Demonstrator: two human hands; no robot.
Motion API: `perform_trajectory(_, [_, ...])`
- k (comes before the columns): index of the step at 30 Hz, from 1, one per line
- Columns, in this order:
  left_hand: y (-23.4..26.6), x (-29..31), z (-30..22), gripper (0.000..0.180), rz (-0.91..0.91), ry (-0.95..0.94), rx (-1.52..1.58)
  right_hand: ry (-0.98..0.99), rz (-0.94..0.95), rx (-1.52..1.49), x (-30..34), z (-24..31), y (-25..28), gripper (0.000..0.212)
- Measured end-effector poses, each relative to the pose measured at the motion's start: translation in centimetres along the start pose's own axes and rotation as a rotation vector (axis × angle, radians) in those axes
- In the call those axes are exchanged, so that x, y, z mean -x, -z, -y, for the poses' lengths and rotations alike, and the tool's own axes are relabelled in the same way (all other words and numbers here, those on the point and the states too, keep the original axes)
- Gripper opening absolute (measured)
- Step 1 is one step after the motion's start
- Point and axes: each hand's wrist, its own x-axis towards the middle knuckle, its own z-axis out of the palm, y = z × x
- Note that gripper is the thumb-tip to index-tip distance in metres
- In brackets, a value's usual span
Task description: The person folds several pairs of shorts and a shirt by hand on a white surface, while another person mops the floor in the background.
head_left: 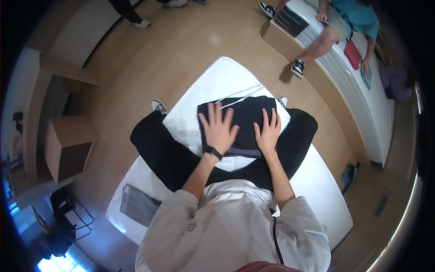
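A folded black garment [244, 120] with white drawstrings [240, 96] trailing from its far edge lies between my spread legs on a white plastic-covered mattress [224, 72]. A dark grey strip shows along its near edge. My left hand [219, 131], slightly blurred, rests on or just over the left part of the garment, fingers spread; a black watch [212, 152] is on that wrist. On the garment's right part lies my right hand [268, 131], its fingers stretched out flat. Neither hand grips anything.
A flat grey package [138, 204] lies on the mattress behind me to the left. At upper right a person in a teal shirt [362, 18] sits on another mattress [335, 68] beside a red folded cloth [352, 55]. A wooden box [68, 145] stands left.
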Motion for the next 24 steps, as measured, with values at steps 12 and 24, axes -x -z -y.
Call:
perform_trajectory(12, [-1.0,1.0,4.4,0.099,0.029,0.392,0.232,-0.276,-0.070,-0.267,-1.9,-1.2,0.4,0.070])
perform_trajectory(24, [-0.4,4.7,11.9,0.079,0.202,0.671,1.444,-0.470,0.497,-0.908,-1.2,-0.4,1.6,0.060])
